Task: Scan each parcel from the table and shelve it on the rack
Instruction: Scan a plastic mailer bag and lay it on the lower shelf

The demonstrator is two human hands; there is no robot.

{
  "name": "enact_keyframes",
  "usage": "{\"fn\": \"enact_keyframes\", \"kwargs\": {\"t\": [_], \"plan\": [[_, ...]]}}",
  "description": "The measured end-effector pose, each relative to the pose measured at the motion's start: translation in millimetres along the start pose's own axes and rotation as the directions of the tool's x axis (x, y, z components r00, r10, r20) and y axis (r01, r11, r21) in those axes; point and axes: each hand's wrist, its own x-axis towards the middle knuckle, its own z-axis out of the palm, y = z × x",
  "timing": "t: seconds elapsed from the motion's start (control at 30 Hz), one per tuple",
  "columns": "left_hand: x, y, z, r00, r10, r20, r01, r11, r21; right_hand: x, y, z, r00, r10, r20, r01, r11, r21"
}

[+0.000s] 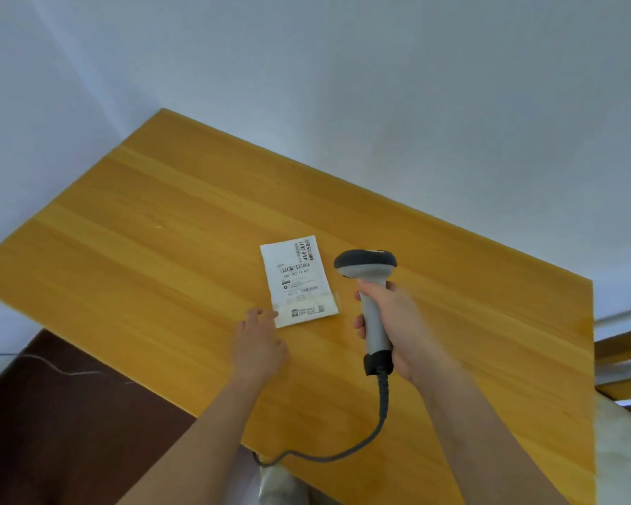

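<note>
Fingers [359,324] of the right hand [397,322] curl round the grey handle of a barcode scanner [370,286], thumb side up, gripping it firmly. Its dark head hangs above the tabletop [161,231], just beside the right edge of the parcel [297,280]. From the black base of the handle a grey cable [381,413] runs down across the wood and drops off the near edge.

Over on the other side, the left hand [259,344] lies low on the tabletop with its fingers straight and relaxed, the tips touching the near left corner of the parcel. Whether they press on it or merely rest there, I cannot tell.

That parcel is a small, flat white packet lying face up toward the middle of the yellow wooden tabletop, somewhat nearer the near edge than the far one. Its shipping label shows barcodes and printed numbers, with a strip of clear tape across the lower part.

Beyond the far edge stands a pale wall [379,85]. Past the right edge some wooden slats [623,344] of the same yellow colour show. Below the near left edge lies a dark brown floor [51,431] with a thin wire across it.
</note>
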Motion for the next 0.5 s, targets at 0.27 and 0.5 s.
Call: {"fn": "enact_keyframes", "kwargs": {"t": [0.27,0.5], "plan": [[15,-24,-5,0.965,0.138,0.223,-0.225,0.875,0.428,-3,12,4,1.0,-0.016,0.004,0.017,0.999,-0.04],[33,-29,-38,0.986,0.105,-0.131,-0.046,0.919,0.392,-2,10,14,0.999,-0.034,0.007,0.035,0.999,-0.031]]}}
